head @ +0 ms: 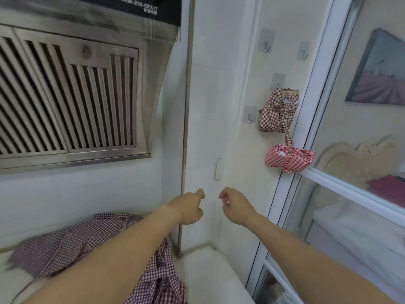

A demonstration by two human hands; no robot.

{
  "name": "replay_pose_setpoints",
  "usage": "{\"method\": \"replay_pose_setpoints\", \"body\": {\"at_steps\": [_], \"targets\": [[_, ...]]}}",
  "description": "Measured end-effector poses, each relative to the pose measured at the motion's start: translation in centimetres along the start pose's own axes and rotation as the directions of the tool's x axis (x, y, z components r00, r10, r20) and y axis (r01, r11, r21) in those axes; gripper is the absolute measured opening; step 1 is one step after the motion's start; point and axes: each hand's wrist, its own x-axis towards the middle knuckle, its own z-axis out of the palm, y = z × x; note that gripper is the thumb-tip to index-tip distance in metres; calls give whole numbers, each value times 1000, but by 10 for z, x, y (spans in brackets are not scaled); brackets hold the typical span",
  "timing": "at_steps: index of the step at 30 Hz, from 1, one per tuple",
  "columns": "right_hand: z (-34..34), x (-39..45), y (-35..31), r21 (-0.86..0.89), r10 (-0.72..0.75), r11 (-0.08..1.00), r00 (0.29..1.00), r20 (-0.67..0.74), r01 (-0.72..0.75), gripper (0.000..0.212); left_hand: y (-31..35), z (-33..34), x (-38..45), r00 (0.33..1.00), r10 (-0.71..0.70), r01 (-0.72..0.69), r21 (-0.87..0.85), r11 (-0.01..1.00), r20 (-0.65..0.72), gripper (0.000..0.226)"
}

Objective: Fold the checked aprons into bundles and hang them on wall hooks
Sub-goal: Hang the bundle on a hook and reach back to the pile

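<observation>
- Between bundles: brown checked bundle (277, 110) and red checked bundle (289, 158) hang on the wall right of the range hood (72, 95).
- Left hand (189, 208) and right hand (235, 206), below the bundles: fingers loosely curled, apparently holding nothing (blurred).
- Unfolded apron (72, 242), soft crumpled gingham, lies below the hood; next needs gathering and folding.
- Spare metal hook (249, 116) left of the brown bundle.
</observation>
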Motion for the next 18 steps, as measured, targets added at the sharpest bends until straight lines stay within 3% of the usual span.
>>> {"method": "replay_pose_setpoints", "body": {"at_steps": [4,8,11,15,18], "targets": [[88,-21,-52,66,-84,996,933,349,65,37,-72,58,-58,976,-176,176,5,984,128,36],[186,-53,-104,95,-123,992,809,575,83,32,-152,122,-127,883,-380,389,25,921,273,43],[243,-79,-131,124,-120,991,776,619,54,45,-197,166,-182,798,-515,529,45,847,315,73],[313,-111,-135,-127,116,991,676,728,-34,83,-228,211,-245,766,-483,538,-14,843,424,81],[340,-131,-133,-171,165,983,733,660,-67,83,-235,233,-268,716,-501,609,-85,788,486,85]]}}
